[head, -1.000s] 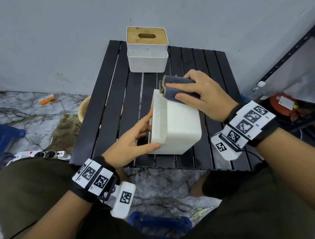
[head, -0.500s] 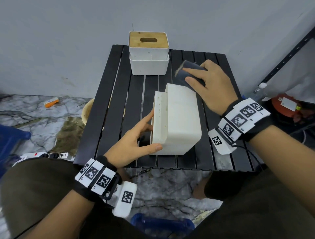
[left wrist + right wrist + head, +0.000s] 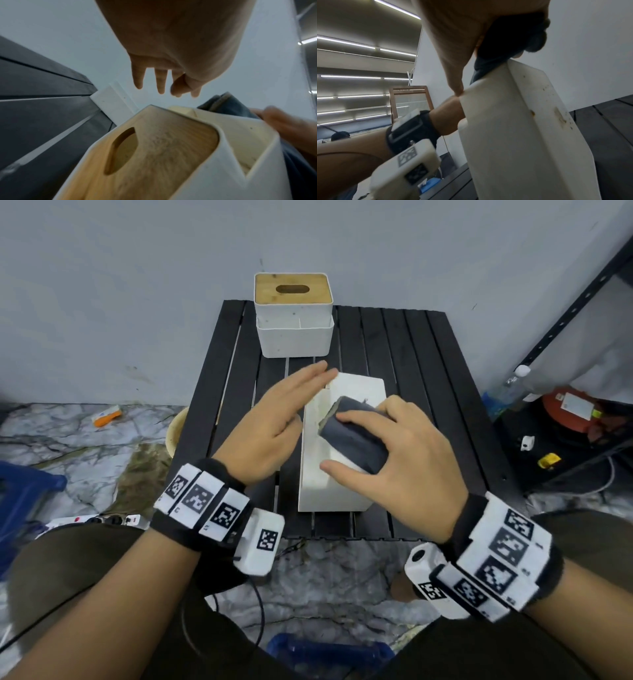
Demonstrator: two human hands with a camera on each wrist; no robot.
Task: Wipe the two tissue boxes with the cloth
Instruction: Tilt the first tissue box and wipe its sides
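A white tissue box (image 3: 334, 487) lies on its side in the middle of the black slatted table (image 3: 428, 405); its wooden lid (image 3: 154, 155) with the slot faces left. My right hand (image 3: 337, 440) grips a folded dark grey cloth (image 3: 356, 443) and presses it on the box's upper face (image 3: 513, 135). My left hand (image 3: 301, 398) hovers beside the box's left face with straight fingers (image 3: 161, 83), holding nothing. The second tissue box (image 3: 294, 333), white with a wooden lid, stands upright at the table's far edge against the wall.
A dark metal shelf post (image 3: 565, 313) rises at the right, with a red object (image 3: 575, 412) and a bottle (image 3: 513, 385) below it. On the floor to the left lie a power strip (image 3: 96, 520), an orange item (image 3: 108, 417) and a blue crate (image 3: 27, 491).
My right hand drew the cloth from the box's far end back over its upper face. My left hand let go of the box's near left corner and rose with straight fingers.
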